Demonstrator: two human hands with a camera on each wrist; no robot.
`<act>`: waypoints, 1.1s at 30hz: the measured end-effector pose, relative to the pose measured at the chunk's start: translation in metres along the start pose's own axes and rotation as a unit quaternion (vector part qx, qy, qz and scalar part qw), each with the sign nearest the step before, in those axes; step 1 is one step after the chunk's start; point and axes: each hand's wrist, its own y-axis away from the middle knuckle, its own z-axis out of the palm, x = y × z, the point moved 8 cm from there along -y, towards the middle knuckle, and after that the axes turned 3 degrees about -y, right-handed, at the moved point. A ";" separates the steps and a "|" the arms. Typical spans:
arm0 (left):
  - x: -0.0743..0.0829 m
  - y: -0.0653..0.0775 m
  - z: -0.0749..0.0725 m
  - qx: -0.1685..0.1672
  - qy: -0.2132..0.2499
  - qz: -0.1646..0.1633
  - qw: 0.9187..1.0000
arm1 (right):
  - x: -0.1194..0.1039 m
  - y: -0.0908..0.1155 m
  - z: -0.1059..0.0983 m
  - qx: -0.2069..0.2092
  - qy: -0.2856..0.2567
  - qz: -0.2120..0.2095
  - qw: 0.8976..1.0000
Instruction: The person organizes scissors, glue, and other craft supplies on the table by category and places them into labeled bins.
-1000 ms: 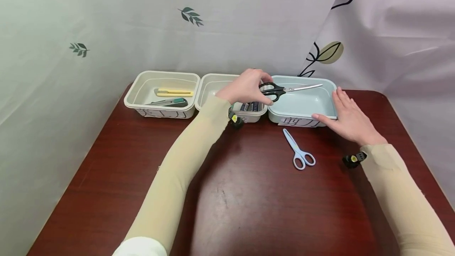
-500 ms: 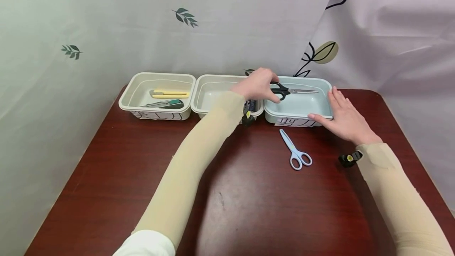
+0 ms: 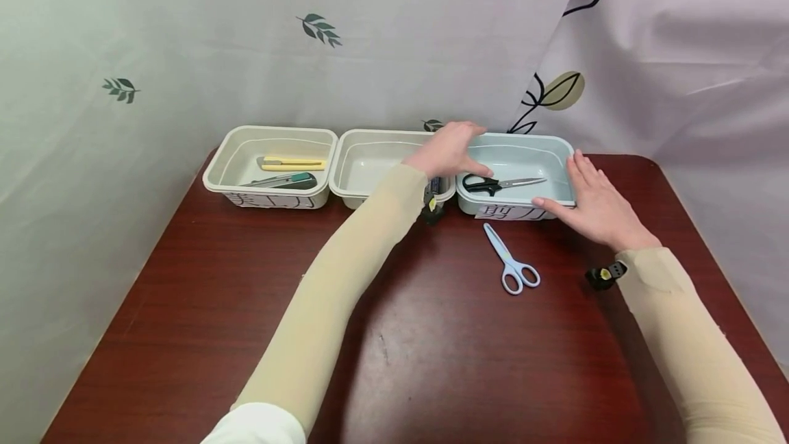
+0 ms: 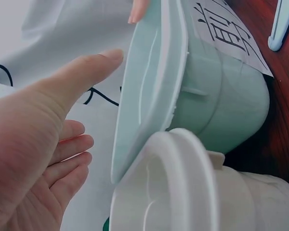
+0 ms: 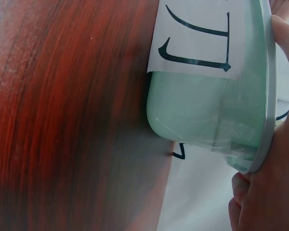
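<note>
Black-handled scissors [image 3: 493, 184] lie flat inside the light blue bin [image 3: 557, 156], blades pointing right. My left hand [image 3: 455, 148] hovers over that bin's left rim with fingers relaxed and nothing in it; the left wrist view shows its bare palm [image 4: 43, 144] beside the bin's rim [image 4: 154, 82]. My right hand [image 3: 590, 201] rests flat against the bin's right side, thumb along the front rim. In the right wrist view the right hand [image 5: 274, 163] touches the rim of the bin [image 5: 207, 106]. Light blue scissors [image 3: 511, 267] lie on the table in front of the bin.
A white middle bin [image 3: 370, 159] and a left white bin [image 3: 243, 156] holding a yellow cutter [image 3: 292, 164] and a green cutter [image 3: 286, 181] stand in a row at the back of the dark wooden table [image 3: 431, 348]. Curtains hang close behind.
My left hand lowered the black scissors into the light blue bin and let go; it now hovers above them. The right hand stayed on the bin.
</note>
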 end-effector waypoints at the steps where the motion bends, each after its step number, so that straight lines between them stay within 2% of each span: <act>1: 0.000 0.001 -0.001 0.004 0.001 0.002 1.000 | 0.000 0.000 0.000 -0.001 0.000 0.000 1.000; 15: 0.008 0.020 -0.013 0.020 -0.001 0.014 1.000 | 0.000 0.001 0.000 0.005 -0.004 -0.009 1.000; 28: 0.013 0.040 -0.016 0.030 0.022 0.015 0.999 | -0.001 0.002 0.001 0.000 -0.006 -0.006 1.000; 33: 0.018 0.049 -0.015 0.043 0.022 0.033 0.998 | -0.001 0.001 0.001 -0.001 -0.004 -0.007 1.000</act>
